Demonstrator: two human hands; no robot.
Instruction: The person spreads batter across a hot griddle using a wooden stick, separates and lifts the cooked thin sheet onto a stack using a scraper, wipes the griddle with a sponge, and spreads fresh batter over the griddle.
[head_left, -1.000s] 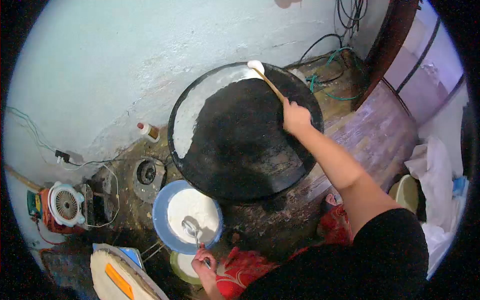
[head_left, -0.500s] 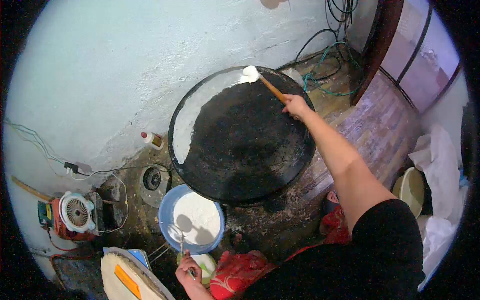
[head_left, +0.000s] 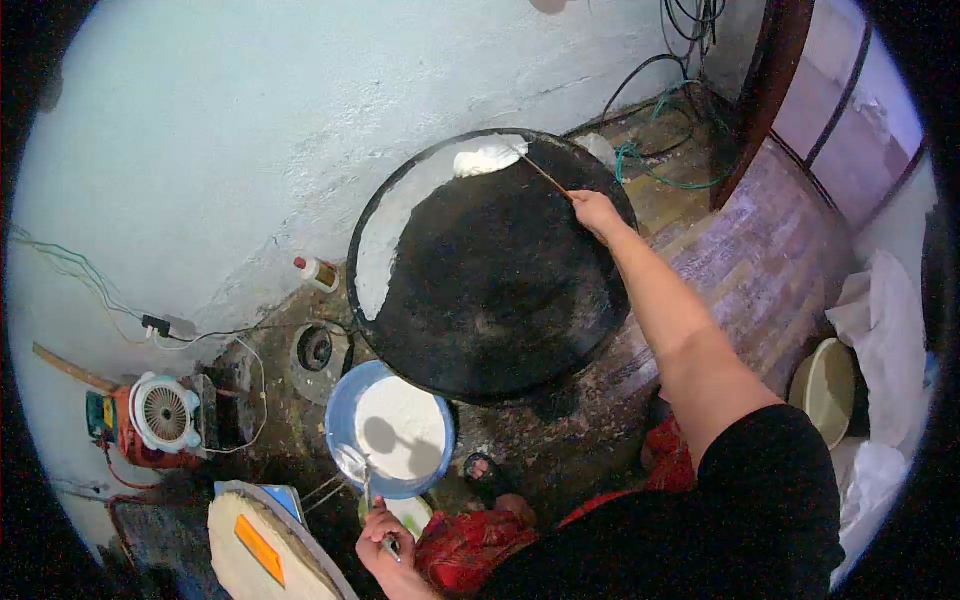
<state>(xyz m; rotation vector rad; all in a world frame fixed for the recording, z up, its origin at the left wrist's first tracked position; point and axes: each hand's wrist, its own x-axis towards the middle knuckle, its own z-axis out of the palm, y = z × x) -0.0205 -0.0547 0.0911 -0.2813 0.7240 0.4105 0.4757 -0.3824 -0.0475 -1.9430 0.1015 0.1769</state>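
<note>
My right hand (head_left: 597,213) grips the stick of a wooden-handled batter spreader (head_left: 548,178), its far end at the upper rim of a large round black griddle (head_left: 500,290). Beside that end lies a thick mound of white batter (head_left: 487,160). From there a thin white layer (head_left: 385,235) curves down the griddle's left edge. In my left hand (head_left: 382,540) is a metal ladle (head_left: 352,462), its bowl tilted over the left rim of a blue basin (head_left: 338,410). White batter (head_left: 400,425) fills much of the basin, with the ladle's shadow across it.
A round stack of pale flatbreads (head_left: 235,545) with an orange strip (head_left: 260,550) is at lower left. Near the wall stand a white bottle (head_left: 318,274), a small fan (head_left: 165,412) and a power cord (head_left: 155,326). A pale basin (head_left: 823,393) leans at right beside white plastic sheeting (head_left: 875,310).
The spreader has turned so that it appears thinner, and the white mound reaches farther left along the rim. The ladle has shifted slightly down toward the basin's edge. The camera view has moved slightly.
</note>
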